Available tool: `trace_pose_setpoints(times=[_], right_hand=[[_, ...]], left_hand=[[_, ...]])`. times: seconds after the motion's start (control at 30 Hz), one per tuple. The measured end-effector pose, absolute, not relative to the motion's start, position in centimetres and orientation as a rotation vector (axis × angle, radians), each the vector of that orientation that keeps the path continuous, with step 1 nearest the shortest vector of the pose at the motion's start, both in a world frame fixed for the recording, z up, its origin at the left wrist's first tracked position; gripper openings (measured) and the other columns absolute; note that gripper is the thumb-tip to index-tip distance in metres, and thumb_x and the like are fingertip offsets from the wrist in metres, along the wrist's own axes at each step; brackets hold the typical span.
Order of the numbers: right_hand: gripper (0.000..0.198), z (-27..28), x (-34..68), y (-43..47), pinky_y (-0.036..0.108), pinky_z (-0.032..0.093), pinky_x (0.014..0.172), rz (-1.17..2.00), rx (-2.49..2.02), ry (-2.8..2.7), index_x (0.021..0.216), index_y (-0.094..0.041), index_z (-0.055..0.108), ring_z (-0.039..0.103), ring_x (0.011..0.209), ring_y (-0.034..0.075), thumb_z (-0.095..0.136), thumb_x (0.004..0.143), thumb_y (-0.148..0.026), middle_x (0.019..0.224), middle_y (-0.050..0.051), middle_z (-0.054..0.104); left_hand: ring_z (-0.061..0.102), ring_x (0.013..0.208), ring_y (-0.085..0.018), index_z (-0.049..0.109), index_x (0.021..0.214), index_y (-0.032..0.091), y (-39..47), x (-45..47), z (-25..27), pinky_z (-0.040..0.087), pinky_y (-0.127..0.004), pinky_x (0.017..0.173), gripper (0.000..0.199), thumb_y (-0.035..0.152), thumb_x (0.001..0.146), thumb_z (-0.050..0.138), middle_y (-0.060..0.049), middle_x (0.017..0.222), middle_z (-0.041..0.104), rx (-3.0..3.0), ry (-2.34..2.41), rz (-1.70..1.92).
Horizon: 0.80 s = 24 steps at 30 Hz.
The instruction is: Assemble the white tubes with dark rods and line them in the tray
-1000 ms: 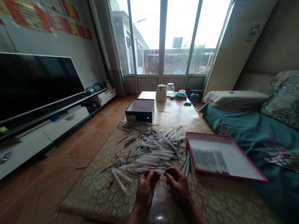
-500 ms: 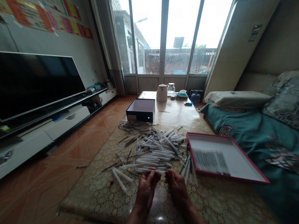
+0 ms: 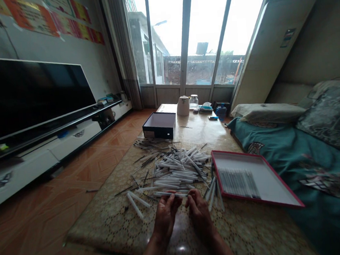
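My left hand (image 3: 164, 214) is closed around a slim white pen barrel (image 3: 180, 195), which lies level and points to the right. At the barrel's right end, the fingers of my right hand (image 3: 198, 209) are pinched together; whether a small part is between them is hidden. Just beyond both hands spreads a heap of white pen barrels (image 3: 176, 168). Thin dark refills (image 3: 149, 158) lie scattered on its left side. To the right, a shallow red-rimmed box lid (image 3: 276, 182) holds a row of pens (image 3: 239, 183) laid side by side.
A dark open box (image 3: 160, 132) stands behind the heap on the patterned table (image 3: 107, 223). At the far end are a pale kettle (image 3: 183, 106), a glass jar (image 3: 194, 101) and a tissue pack (image 3: 206, 107). A teal-covered sofa (image 3: 277, 146) flanks the table on the right.
My right hand's fingers have shifted slightly up and left at the barrel's end, and they look more raised. My left hand keeps its grip on the barrel, almost unmoved.
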State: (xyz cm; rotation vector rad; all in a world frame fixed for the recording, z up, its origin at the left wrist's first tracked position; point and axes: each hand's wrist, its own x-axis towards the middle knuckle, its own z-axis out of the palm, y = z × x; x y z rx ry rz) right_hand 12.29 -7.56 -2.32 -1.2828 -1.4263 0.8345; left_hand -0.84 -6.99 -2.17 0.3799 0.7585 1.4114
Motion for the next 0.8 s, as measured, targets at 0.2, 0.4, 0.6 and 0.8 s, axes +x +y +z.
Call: trace_pose_setpoints(times=[0.2, 0.4, 0.6, 0.8], right_hand=[[0.038, -2.0, 12.21, -7.83, 0.023, 0.033, 0.05, 0.781, -1.342, -1.463, 0.066, -0.022, 0.049, 0.047, 0.047, 0.012, 0.032, 0.095, -0.041, 0.052, -0.005, 0.045], [0.023, -2.25, 12.23, -7.64, 0.022, 0.035, 0.05, 0.796, -1.313, -1.458, 0.084, -0.021, 0.051, 0.05, 0.05, 0.012, 0.039, 0.092, -0.039, 0.061, -0.004, 0.055], [0.039, -2.52, 12.27, -7.59, 0.023, 0.034, 0.049, 0.772, -1.344, -1.483, 0.067, -0.022, 0.049, 0.048, 0.046, 0.012, 0.03, 0.095, -0.041, 0.052, -0.004, 0.048], [0.022, -1.92, 12.22, -7.71, 0.022, 0.036, 0.051, 0.811, -1.313, -1.467, 0.084, -0.021, 0.051, 0.051, 0.052, 0.013, 0.04, 0.091, -0.04, 0.061, -0.004, 0.054]], left_hand=[[0.068, 0.073, -0.015, 0.06, 0.087, 0.014, -7.11, -0.83, -1.95, 0.054, -0.028, 0.074, 0.025, 0.02, 0.068, 0.075, -0.005, 0.081, 0.071, 0.425, 0.749, 1.408], [0.068, 0.071, -0.014, 0.06, 0.086, 0.015, -6.97, -0.84, -1.97, 0.054, -0.026, 0.073, 0.026, 0.021, 0.067, 0.076, -0.004, 0.078, 0.071, 0.373, 0.752, 1.409], [0.068, 0.071, -0.014, 0.06, 0.086, 0.015, -7.01, -0.8, -1.76, 0.054, -0.026, 0.073, 0.026, 0.018, 0.066, 0.076, -0.002, 0.078, 0.07, 0.379, 0.756, 1.411], [0.067, 0.07, -0.014, 0.06, 0.086, 0.016, -7.14, -0.75, -1.72, 0.054, -0.025, 0.072, 0.025, 0.017, 0.067, 0.075, -0.002, 0.077, 0.07, 0.389, 0.754, 1.415]])
